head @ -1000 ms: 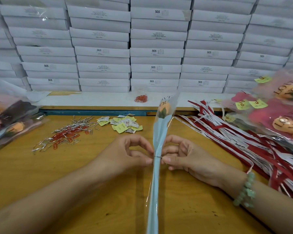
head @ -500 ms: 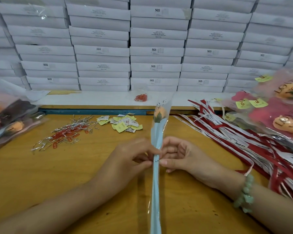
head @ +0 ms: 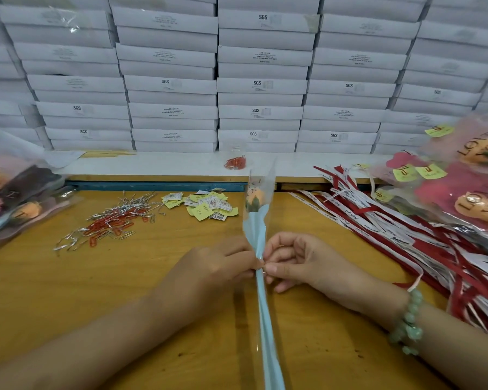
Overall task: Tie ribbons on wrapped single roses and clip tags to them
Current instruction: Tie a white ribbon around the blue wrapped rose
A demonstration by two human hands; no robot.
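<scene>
**Hands closed in, rose pulled nearer**

Since a second ago your two hands have drawn together on the rose (head: 262, 305), and its bud (head: 253, 199) has dropped back toward you and leaned a little left.

Your left hand (head: 214, 267) and right hand (head: 304, 263) now meet at one spot on the sleeve. Thumb and forefinger of each are pinched tight on it from opposite sides, and the fingertips (head: 272, 268) all but touch across the wrap. The rest of your right fingers are curled into the palm, out of the way. Whatever thin tie sits under the pinch is too small to make out.

You hold the rose lengthwise between your hands, bud beyond your fingertips and stem running back between your wrists. That looks deliberate: the narrow neck of the sleeve sits squarely under both pinches, so you can cinch it without crushing the bud.

Your supplies are laid out to suit this. The ribbons (head: 383, 235) fan out just past your right knuckles. The tags (head: 209, 207) lie beyond your left fingers, and the clips (head: 110, 228) further left of them. No ribbon is on this rose yet, so I judge you are early in its turn, with tying and tagging both to come
</scene>
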